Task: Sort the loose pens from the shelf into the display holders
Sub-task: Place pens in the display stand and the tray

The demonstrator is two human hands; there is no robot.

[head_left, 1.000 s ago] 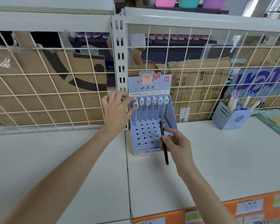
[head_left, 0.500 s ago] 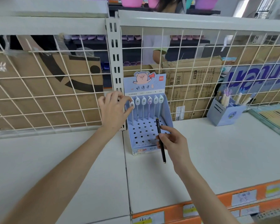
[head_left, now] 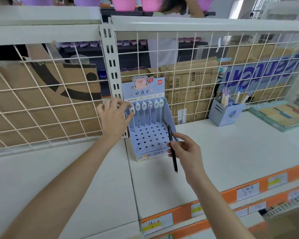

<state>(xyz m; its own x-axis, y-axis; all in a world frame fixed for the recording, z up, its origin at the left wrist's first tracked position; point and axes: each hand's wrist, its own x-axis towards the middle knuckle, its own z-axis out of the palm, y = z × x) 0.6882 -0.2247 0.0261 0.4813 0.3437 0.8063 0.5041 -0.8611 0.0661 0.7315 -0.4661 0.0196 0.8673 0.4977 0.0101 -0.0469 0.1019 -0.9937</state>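
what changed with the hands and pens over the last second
Hardly anything. The camera view shifted, but the left hand still pinches the top of the leftmost pen in the blue display holder, and the right hand still holds the black pen beside the holder's right edge, not yet inserted.

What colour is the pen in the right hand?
Black: a slim black pen held by the right hand, clearest in the head view.

Both forearms bare, no sleeves, rings or watch.
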